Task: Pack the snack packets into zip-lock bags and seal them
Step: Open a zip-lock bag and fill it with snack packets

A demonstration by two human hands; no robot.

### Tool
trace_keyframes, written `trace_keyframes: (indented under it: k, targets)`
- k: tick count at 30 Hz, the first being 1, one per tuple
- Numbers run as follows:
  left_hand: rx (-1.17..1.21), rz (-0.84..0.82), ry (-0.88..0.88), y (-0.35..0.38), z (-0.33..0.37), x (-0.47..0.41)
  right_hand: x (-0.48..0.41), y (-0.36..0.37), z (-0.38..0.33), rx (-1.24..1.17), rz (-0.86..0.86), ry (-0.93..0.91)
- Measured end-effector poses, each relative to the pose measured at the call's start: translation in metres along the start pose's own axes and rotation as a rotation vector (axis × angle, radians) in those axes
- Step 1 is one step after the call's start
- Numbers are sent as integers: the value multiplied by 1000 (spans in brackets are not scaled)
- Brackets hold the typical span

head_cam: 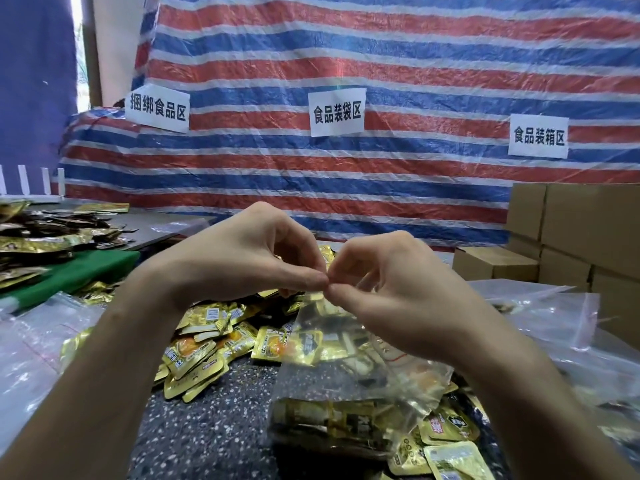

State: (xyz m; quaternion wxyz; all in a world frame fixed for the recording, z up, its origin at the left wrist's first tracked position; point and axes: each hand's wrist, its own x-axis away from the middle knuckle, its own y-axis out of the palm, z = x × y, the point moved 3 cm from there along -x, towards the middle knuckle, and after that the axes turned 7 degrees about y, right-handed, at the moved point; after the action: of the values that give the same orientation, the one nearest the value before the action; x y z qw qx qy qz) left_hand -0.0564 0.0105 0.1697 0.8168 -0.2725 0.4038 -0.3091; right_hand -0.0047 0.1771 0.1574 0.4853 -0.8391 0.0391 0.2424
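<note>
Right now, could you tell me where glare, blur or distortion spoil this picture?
In the head view, the clear zip-lock bag pinched by the left hand and right hand is hazy with reflections; the gold foil snack packets glint; the red, white and blue striped tarpaulin looks bowed toward the edges; the daylight gap top left is blown out.

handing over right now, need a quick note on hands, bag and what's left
Left hand and right hand: both pinch the top edge of the zip-lock bag, fingertips meeting.
Bag: held upright, snack packets in its lower part.
Done: this bag is loaded; seal not clearly closed.
Left: finish the seal, then bag the loose packets on the table; empty bags lie to the right.
</note>
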Motion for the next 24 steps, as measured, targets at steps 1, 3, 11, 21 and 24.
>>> trace_keyframes:
  k: [1, 3, 11, 21, 24]
  targets:
    - [6, -6, -8, 0, 0, 0, 0, -1, 0, -9, -2, 1]
    - [12, -27, -31, 1, 1, 1, 0, -2, 1, -1, -9, 6]
    - [-28, -35, -14, 4, 2, -1, 1, 2, -3, 139, -24, 0]
    - [-29, 42, 26, 10, -1, -6, 4, -7, 1, 85, -30, 95]
    - [-26, 53, 11, 11, -4, -8, 2, -9, 5, 44, -54, 132]
